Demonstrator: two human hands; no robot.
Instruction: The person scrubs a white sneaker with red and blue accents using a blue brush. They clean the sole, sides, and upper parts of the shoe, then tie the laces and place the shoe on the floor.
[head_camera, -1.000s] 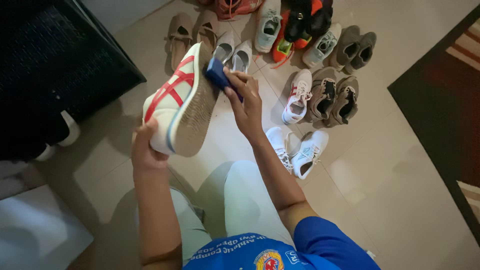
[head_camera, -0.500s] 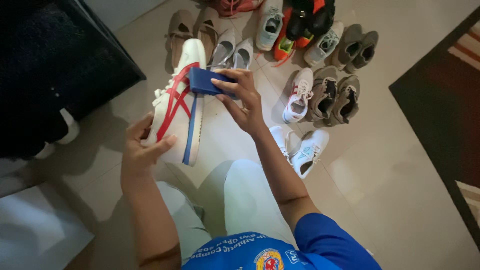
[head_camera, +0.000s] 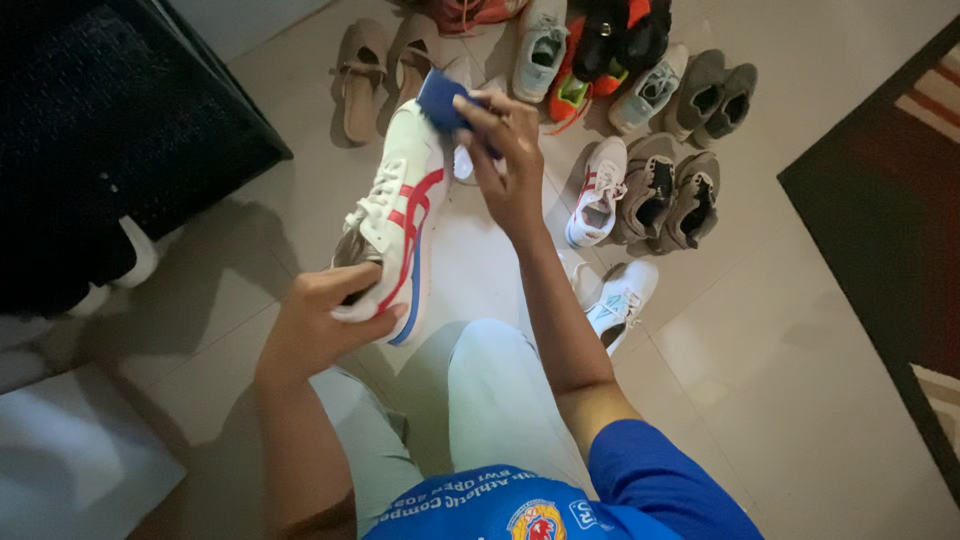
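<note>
Gripping the heel, the left hand (head_camera: 318, 325) is curled around the white sneaker (head_camera: 400, 215), whose toe is touched by a blue sponge (head_camera: 440, 100) pinched in the right hand (head_camera: 510, 165).

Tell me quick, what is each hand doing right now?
Left hand: closed around the heel of the white sneaker with red and blue stripes.
Right hand: closed on a blue sponge, pressed against the sneaker's toe.

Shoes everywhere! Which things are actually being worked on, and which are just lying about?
In use:
- white sneaker with red stripes, gripped at the heel by the left hand
- blue block, pressed to its toe by the right hand

Lying about:
- floor shoes
- tan sandals
- dark rug
</note>
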